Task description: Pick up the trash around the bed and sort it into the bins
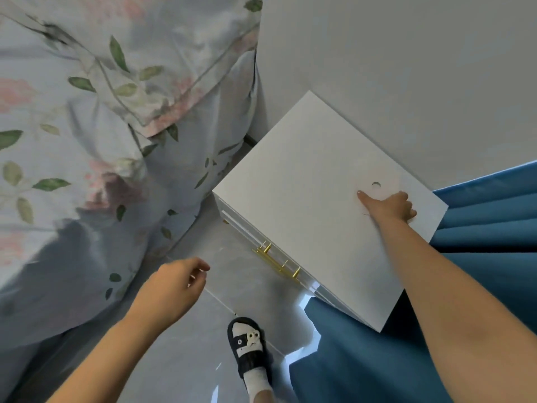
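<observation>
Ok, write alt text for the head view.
The right hand reaches across a white bedside cabinet top, index finger extended beside a small round mark. The left hand hovers loosely curled over grey floor tiles beside the floral bedding.

The right hand [389, 206] is laid on top of a white nightstand [305, 205], its index finger stretched toward a small round mark [376, 185], the other fingers curled. The left hand [174, 286] is held loosely curled above the grey tiled floor [186, 359]. A floral-covered bed [87, 141] is seen at left, a blue curtain [494, 228] at right, and a black-and-white slipper [248, 344] below. Gold handles [276, 261] are fixed to the drawers.
</observation>
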